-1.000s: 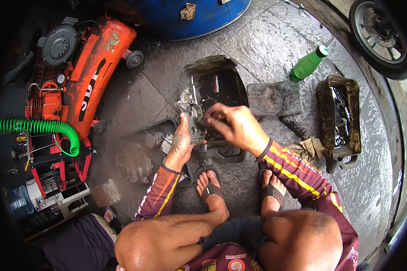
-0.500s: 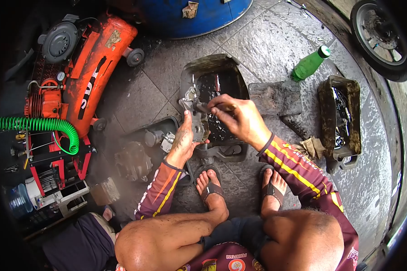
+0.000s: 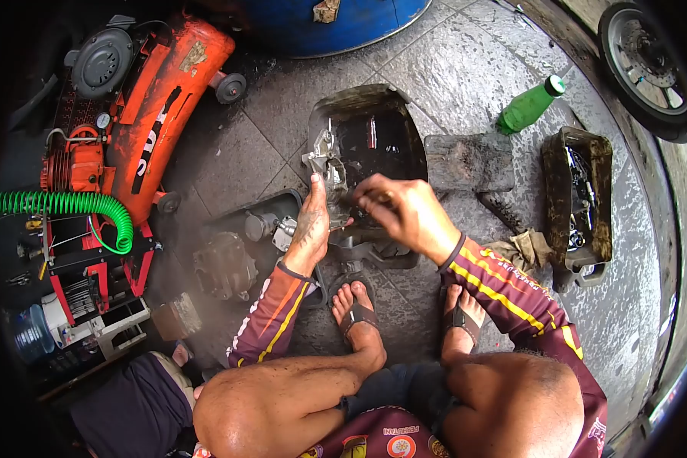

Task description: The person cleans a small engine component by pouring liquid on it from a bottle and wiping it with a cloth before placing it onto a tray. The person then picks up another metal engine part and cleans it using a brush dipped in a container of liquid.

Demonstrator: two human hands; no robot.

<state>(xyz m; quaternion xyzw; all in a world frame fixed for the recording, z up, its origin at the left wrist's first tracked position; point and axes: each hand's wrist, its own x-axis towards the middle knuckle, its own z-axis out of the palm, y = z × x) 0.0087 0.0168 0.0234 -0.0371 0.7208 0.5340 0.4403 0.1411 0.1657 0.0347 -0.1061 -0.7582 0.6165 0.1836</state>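
Note:
My left hand [image 3: 311, 229] grips a silvery metal engine casing [image 3: 333, 172] by its near side, tilted over the left part of a dark, oily tub [image 3: 412, 126]. Dark liquid lies in the tub's bottom. Just right of the casing, my right hand [image 3: 404, 210] is closed around a small brush [image 3: 389, 200]. Motion blurs the fingers, and the brush is mostly hidden by them.
Left of my feet, a dark tray [image 3: 282, 204] holds metal parts beside another casing [image 3: 225, 267]. To the right are a blackened slab [image 3: 469, 162], a green bottle [image 3: 530, 105], a rag [image 3: 528, 253] and a tool bin [image 3: 553, 191]. An orange compressor [image 3: 168, 107] stands at left.
My right hand has shifted slightly down and right, with the brush drawn off the casing's upper part. The left hand still holds the casing, turned more on edge.

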